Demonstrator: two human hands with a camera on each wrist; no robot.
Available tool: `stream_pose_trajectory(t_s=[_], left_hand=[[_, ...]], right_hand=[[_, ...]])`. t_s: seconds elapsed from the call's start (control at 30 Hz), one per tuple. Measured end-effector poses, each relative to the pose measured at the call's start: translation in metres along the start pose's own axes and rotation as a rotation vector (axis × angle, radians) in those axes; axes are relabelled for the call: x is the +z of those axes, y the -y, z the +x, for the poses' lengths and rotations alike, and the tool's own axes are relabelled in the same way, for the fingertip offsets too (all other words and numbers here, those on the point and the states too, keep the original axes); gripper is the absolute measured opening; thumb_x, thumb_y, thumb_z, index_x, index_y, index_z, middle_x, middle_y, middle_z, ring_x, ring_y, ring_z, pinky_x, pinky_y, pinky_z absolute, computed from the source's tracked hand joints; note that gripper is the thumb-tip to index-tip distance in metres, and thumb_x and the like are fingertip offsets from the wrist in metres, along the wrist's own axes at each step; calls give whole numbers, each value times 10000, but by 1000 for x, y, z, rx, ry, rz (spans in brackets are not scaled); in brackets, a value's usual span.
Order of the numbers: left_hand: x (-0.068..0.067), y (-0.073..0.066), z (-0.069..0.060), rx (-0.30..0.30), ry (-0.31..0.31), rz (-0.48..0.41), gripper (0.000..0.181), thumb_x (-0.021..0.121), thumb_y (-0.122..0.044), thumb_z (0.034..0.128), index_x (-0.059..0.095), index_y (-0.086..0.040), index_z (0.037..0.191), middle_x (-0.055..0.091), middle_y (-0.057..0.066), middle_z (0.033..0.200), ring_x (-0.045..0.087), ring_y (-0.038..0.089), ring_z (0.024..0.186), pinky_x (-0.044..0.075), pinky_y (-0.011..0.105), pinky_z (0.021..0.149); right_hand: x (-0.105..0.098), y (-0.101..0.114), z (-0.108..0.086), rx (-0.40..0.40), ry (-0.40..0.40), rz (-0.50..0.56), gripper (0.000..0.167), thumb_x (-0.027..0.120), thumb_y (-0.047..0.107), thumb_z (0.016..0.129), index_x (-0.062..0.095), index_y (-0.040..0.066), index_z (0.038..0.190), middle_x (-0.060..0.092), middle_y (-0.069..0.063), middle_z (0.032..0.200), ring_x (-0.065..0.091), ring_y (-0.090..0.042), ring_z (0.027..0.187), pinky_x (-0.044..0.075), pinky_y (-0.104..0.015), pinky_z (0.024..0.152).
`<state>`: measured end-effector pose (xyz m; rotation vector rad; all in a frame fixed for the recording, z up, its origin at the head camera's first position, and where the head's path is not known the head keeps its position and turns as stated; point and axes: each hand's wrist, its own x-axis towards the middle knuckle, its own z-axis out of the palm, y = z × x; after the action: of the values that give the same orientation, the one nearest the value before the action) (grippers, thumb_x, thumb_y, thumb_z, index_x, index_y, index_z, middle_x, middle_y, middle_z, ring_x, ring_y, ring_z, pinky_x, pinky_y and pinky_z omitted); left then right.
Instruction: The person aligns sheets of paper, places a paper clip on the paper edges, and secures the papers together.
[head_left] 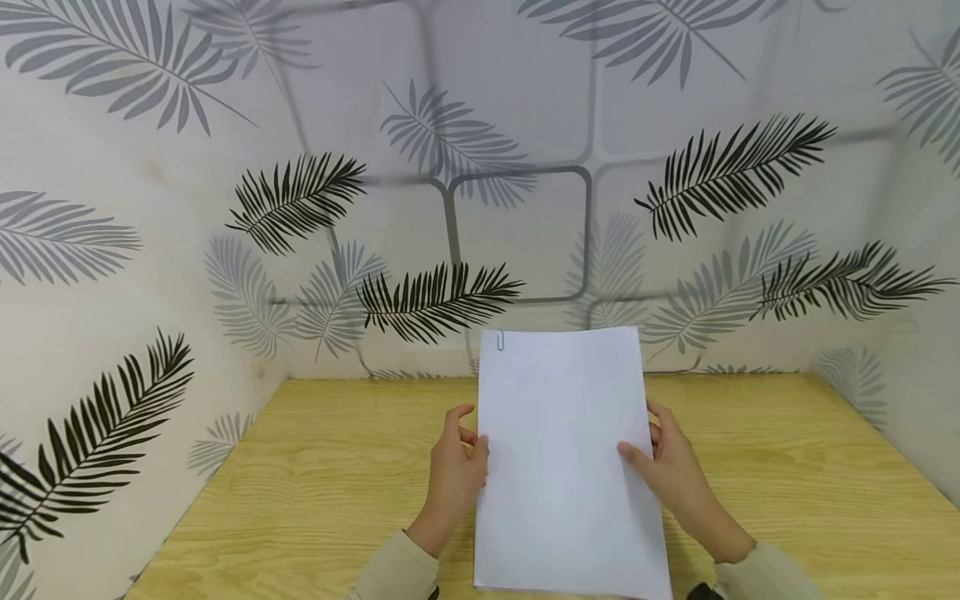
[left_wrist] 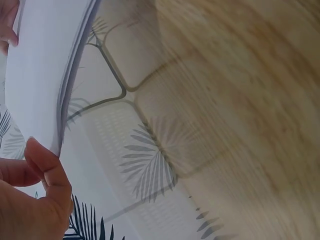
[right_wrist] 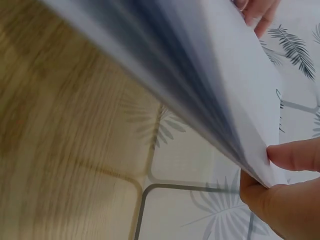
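A stack of white paper sheets point(head_left: 562, 483) is held up above the table, its face blank toward me. At its top left corner sits a green paper clip point(head_left: 500, 340). My left hand point(head_left: 459, 467) pinches the left edge, thumb in front. On the opposite edge my right hand point(head_left: 675, 475) grips the stack, with its thumb on the front face and fingers behind. In the left wrist view the paper point(left_wrist: 42, 75) shows several layered edges. The right wrist view has the sheets point(right_wrist: 245, 85) slightly fanned apart between thumb and fingers.
A wood-grain table point(head_left: 337, 467) spreads under both hands. Behind it and at the sides stand pale walls point(head_left: 517, 100) printed with leaves and rounded line shapes. Light sleeves point(head_left: 397, 571) cover the forearms.
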<state>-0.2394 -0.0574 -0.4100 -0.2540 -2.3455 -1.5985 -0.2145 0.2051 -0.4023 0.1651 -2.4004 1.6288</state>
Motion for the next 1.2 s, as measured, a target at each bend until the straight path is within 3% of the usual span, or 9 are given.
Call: stream_pose_trajectory(t_s=[0.1,0.17,0.27,0.37,0.43,0.5,0.7,1.03,1.2], left_hand=[[2,-1,1,11,2,45,532,599,54,880,386,-14,1364,526,64,785,442,84,520,406,229,478],[3,-1,0,31,7,78,601,618,70,853,354,-8,1387,516,65,768,421,89,526,395,234,489],[4,-4,-2,51,29,117,686,642,71,833,321,-19,1432,499,92,812,398,101,542,393,239,511],[6,-6,-5,56,62,173,749,671,55,823,311,-52,1471,466,138,926,390,109,559,394,233,523],[6,-7,-6,49,95,203,777,692,38,821,309,-68,1488,425,153,980,386,116,574,392,227,531],[7,-6,-7,41,132,234,795,715,26,815,311,-64,1494,387,154,1002,391,123,598,395,223,543],[8,-6,-8,14,207,297,831,761,7,789,305,2,1484,346,151,1019,430,165,668,420,240,592],[12,-1,-9,24,222,367,808,784,29,751,342,112,1423,354,171,1012,412,174,674,420,241,601],[14,1,-9,8,229,378,835,805,27,726,346,118,1418,338,162,996,378,172,644,401,250,593]], right_hand=[[2,-1,0,-136,-29,-39,819,633,-73,880,121,8,1514,602,-323,1102,627,-353,957,523,-291,713],[4,-2,0,-218,-49,-86,835,631,-111,861,152,49,1526,558,-324,1203,602,-407,1017,535,-368,754],[7,-2,-1,-297,-81,-171,728,620,-157,837,346,63,1475,487,-274,1355,538,-389,1130,493,-299,822],[10,-2,-1,-336,-101,-201,589,611,-187,812,525,39,1349,502,-216,1374,473,-370,1220,367,-113,896],[11,-3,-1,-344,-109,-207,543,606,-201,797,576,22,1291,557,-210,1309,491,-352,1201,307,-55,851],[12,-3,0,-339,-103,-214,537,601,-206,784,582,8,1277,572,-215,1277,469,-397,1236,306,-63,915],[12,-5,2,-298,-37,-283,607,650,-163,746,541,3,1319,585,-203,1184,522,-372,1140,448,-465,845],[14,-10,5,-297,34,-326,649,686,-153,730,512,-11,1338,580,-183,1135,548,-311,1008,476,-407,772],[15,-9,5,-266,95,-346,654,688,-144,738,492,-29,1351,561,-222,1199,524,-409,1136,461,-520,900]])
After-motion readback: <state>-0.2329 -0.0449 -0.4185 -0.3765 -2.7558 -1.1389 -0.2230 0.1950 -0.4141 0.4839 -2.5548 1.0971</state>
